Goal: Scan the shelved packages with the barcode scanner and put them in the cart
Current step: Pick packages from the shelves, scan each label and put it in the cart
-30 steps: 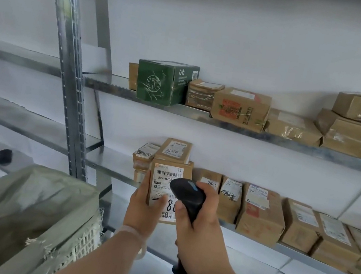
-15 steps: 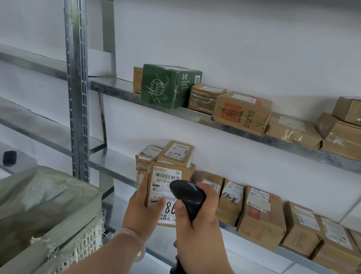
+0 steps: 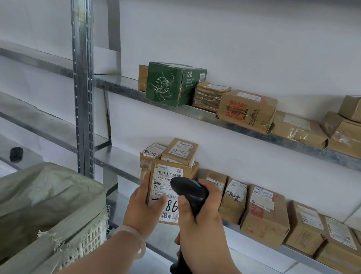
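My left hand (image 3: 142,210) grips a small brown package (image 3: 163,182) upright, its white barcode label facing me, just in front of the lower shelf. My right hand (image 3: 201,222) grips the black barcode scanner (image 3: 189,192); the scanner's head lies over the label's right side, and its cable hangs down below my wrist. The cart (image 3: 23,217), a white plastic basket lined with a grey-green woven sack, stands at the lower left, close to my left forearm. More brown packages (image 3: 267,215) line the lower shelf to the right.
A green box (image 3: 171,84) and several brown boxes (image 3: 247,110) sit on the upper shelf (image 3: 121,85). A metal shelf upright (image 3: 78,65) rises left of centre, above the cart. A small black object (image 3: 15,154) lies on the left shelf bay.
Both hands keep the package and scanner together in much the same pose. The view has tilted up a little, so the shelves sit slightly lower in frame.
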`<state>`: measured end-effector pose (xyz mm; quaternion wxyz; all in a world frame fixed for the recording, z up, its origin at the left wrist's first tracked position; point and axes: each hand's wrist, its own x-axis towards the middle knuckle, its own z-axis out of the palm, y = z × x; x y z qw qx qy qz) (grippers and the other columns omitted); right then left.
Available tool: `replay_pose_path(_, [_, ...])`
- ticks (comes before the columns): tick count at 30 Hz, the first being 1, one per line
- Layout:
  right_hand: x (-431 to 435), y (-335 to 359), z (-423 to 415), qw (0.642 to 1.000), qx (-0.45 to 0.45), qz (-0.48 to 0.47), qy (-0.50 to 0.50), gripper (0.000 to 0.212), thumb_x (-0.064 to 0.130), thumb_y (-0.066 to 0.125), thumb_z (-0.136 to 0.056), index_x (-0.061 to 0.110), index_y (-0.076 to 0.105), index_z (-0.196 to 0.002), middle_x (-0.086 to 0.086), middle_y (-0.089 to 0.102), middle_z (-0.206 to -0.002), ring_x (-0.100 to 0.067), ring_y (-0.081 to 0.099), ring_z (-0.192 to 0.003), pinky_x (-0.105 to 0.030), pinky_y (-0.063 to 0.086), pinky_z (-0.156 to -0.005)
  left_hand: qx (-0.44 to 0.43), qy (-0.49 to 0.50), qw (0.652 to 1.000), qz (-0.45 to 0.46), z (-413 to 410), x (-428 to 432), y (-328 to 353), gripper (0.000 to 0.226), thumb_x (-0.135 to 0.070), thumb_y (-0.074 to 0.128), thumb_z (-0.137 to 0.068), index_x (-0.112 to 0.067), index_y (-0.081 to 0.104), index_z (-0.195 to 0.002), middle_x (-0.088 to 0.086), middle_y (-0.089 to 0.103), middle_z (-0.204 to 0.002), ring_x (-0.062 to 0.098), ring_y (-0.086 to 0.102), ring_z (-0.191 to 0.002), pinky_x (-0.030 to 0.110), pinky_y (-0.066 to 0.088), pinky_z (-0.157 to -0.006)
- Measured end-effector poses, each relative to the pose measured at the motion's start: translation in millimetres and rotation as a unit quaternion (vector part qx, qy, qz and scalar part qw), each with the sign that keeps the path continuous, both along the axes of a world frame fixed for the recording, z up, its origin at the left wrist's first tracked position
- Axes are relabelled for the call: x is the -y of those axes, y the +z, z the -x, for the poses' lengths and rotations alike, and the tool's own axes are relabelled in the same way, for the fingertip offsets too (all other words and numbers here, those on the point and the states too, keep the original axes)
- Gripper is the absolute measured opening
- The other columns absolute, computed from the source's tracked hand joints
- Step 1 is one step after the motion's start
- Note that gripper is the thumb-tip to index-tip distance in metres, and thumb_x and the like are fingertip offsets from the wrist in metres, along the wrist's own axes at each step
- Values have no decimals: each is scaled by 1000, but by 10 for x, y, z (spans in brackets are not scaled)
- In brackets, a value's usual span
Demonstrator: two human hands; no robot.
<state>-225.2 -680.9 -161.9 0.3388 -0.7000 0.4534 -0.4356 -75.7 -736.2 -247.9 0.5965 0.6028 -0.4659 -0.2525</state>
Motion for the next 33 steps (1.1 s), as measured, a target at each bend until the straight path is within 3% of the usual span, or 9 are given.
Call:
replay_pose_path(7, [-9,24,-16,1000,9,0,2,39,35,51,-96,49,24,-120,6,60,-97,-20,66,-72,-43,60,-65,5,1,1000,-6,-28,-9,-13,64,-22,59,-91,-44,35,-146,-10,60,-125,4,63,-108,11,53,-74])
replay_pose_path(19, [-4,-68,-96,1000,8,-10,11,41,35,53,-96,53,24,-119,17,53,-101,-19,67,-77,-41,60,-69,4,16,1000,9,-126,-142,1,58,-14,61,-91,-43,44,-139,-11,67,-115,0,67,-96,13,55,-70])
replay_pose_path(24, [9,-127,-187,1000,-10,-4,24,39,36,52,-96,56,24,-114,14,59,-92,-15,67,-71,-42,59,-66,-15,21,1000,16,-208,-270,60,68,-10,62,-92,-67,35,-118,-22,66,-108,-1,67,-95,11,53,-69])
replay_pose_path(27, [12,-178,-289,999,-9,3,34,42,37,52,-96,65,23,-105,16,59,-93,-15,67,-69,-41,59,-63,-44,28,998,24,-324,-342,19,65,-7,62,-92,-56,42,-129,-14,70,-111,6,69,-99,17,56,-71])
replay_pose_path(30, [16,-254,-452,999,-7,3,51,40,37,52,-96,56,24,-117,20,57,-104,-16,68,-77,-40,59,-69,-67,48,996,25,-470,-459,7,64,-4,61,-93,-56,44,-125,-10,71,-110,8,70,-95,21,57,-69])
replay_pose_path(33, [21,-340,-664,998,-14,7,68,41,32,52,-97,45,28,-126,13,62,-106,-9,67,-81,-30,57,-70,-78,79,994,13,-655,-627,14,61,-5,60,-94,-56,40,-123,-10,70,-107,5,71,-88,17,55,-63])
